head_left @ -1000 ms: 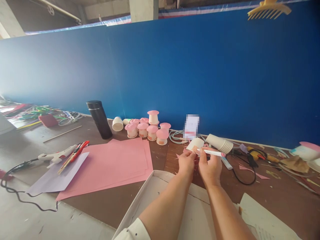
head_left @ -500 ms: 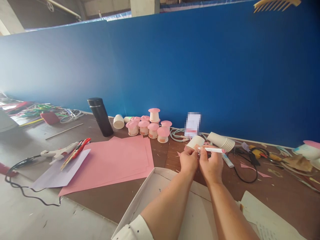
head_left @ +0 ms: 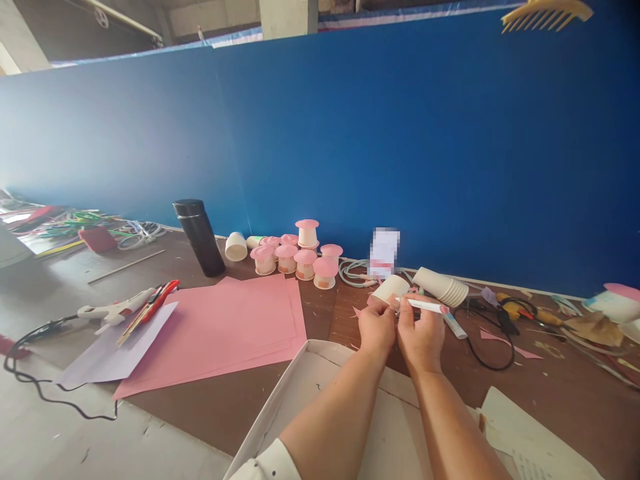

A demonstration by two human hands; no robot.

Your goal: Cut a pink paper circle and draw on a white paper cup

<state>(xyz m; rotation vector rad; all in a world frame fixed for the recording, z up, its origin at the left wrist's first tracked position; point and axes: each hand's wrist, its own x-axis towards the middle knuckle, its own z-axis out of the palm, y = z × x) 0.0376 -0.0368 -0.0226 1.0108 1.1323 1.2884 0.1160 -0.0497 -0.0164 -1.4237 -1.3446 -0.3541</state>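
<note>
My left hand is closed on a small white paper cup, held on its side above the brown table. My right hand is pressed close beside it, fingers closed on a white pen with a pink tip that lies across towards the right. Its point sits at the cup. A small pink paper piece shows right by the cup. A stack of white paper cups lies on its side just beyond my right hand.
Pink paper sheets cover the table's middle. Several pink-topped cups and a black flask stand by the blue wall. A glue gun, red scissors, cables and an open white box surround my arms.
My hands stay together on the cup and pen with only slight shifts. The view has bobbed a little up and down.
</note>
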